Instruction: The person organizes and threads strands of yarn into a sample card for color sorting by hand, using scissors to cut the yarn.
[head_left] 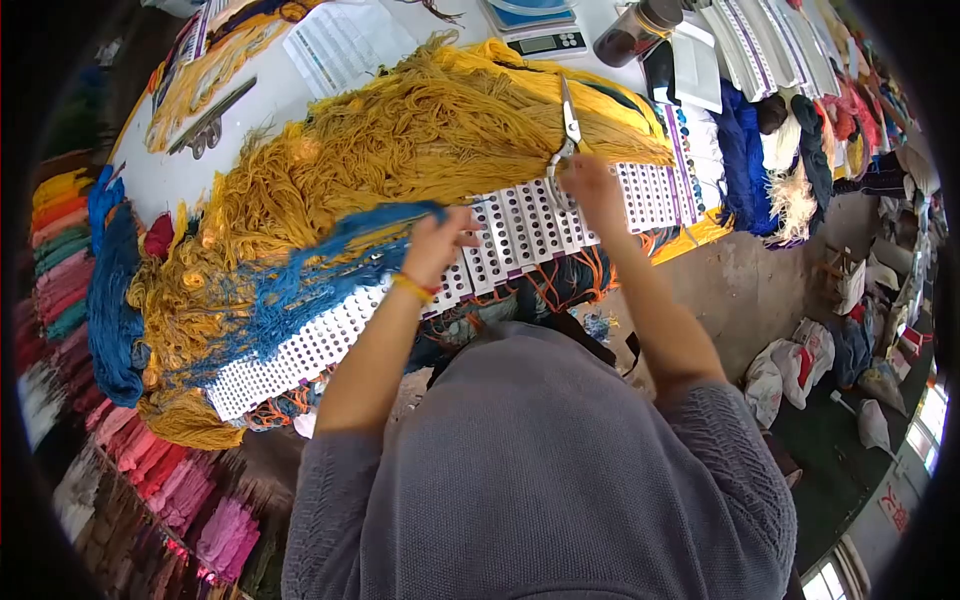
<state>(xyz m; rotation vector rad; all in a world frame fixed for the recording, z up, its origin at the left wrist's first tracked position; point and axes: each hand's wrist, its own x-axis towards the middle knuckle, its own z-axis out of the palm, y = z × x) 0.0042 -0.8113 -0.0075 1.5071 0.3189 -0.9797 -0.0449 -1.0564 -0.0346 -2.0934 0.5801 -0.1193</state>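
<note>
My left hand [440, 246], with a yellow and red band at its wrist, is closed around the end of a blue yarn bundle [350, 235]. The bundle trails leftward over the mustard yarn [400, 130]. My right hand [592, 192] has its fingers curled beside the handles of a pair of scissors [570, 130]; what it pinches, if anything, is hidden. The scissors lie with blades pointing away from me, across the yarn. Under both hands runs a white strip card with rows of dark holes [520, 235].
Another pair of scissors [207, 135] and a printed sheet [345, 50] lie at the left. A digital scale [545, 43] and a lidded jar [636, 32] stand at the back. Blue, cream and dark skeins [740, 160] hang over the right edge. Colourful yarn stacks fill the left side.
</note>
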